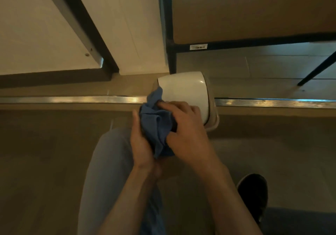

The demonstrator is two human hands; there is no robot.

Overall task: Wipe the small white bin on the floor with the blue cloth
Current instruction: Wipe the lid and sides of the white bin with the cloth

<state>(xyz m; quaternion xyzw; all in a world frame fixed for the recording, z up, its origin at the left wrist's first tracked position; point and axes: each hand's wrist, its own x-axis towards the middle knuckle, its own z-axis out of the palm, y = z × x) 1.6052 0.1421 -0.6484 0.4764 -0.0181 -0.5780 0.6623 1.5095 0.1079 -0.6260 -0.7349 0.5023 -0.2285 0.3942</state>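
Bin: one small white bin [185, 96] on the floor [45, 153], at 12 o'clock from your hands, straddling the metal threshold strip [72, 99]; whether it is upright or tipped, cannot tell.
Cloth: one blue cloth [156, 125], bunched, its upper end touching the bin's wall at 9 o'clock.
Left hand [141, 144]: cupped around the cloth from 9 o'clock, holding it.
Right hand [183, 125]: fingers curled closed over the cloth, resting against the bin's near side.
Handling, bin: looks like glossy, light plastic; likely to slide or rock when pushed, so brace its rim or far wall.
Handling, cloth: soft and limp; grip it wadded.
Count, other: one dark shoe [253, 196] at 5 o'clock; black table legs [171, 56] behind the bin.
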